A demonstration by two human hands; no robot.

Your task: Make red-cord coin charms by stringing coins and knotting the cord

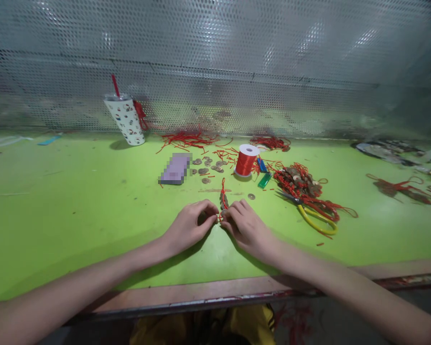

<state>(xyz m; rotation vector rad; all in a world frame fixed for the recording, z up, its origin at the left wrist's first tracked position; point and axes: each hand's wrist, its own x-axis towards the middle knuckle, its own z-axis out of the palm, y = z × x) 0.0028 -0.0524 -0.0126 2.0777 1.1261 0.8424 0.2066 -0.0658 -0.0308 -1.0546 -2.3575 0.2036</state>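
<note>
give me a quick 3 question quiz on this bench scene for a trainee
1. True or false: the left hand and the right hand both pinch the red cord where they meet.
2. What stands just right of the loose coins? A) thread spool B) hammer C) blue mug
3. Fill in: the scissors with yellow handles lie to the ___ of both hands.

Key: 1 true; 2 A; 3 right
</note>
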